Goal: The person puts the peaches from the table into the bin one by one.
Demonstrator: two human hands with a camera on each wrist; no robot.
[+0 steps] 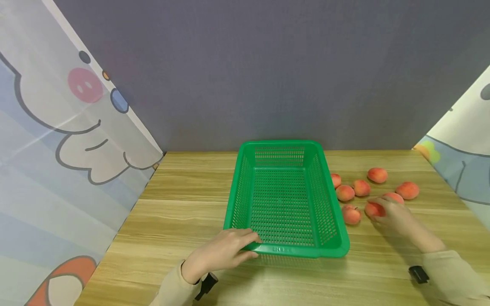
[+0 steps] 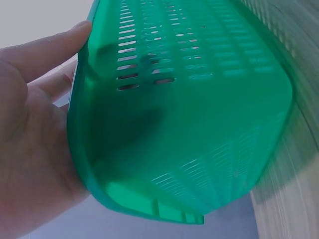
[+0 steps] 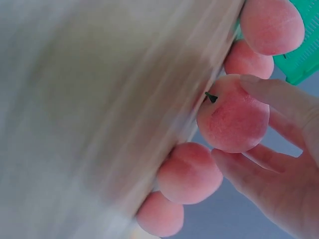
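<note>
Peaches, eight visible in the head view, at 3 o'clock from the basket. Held peach: round, matt, rosy red deepening to crimson at one side, paler about the stem; short dark green stem at 10 o'clock on the fruit in the right wrist view; whether it clears the tabletop cannot be told. Right hand: thumb and fingers pinching this peach from opposite sides. Remaining peaches: orange-red with yellowish patches, rounded to slightly oval, scattered from 9 o'clock through 12 to 2 o'clock about the held one; one partly hidden by the basket's side. Basket: green plastic, rectangular, slotted walls and floor, thick smooth rim. Left hand: well apart from the right, clasping the rim at 7 o'clock. Tabletop: pale wood grain. Panel: grey, at 12 o'clock behind the basket.
</note>
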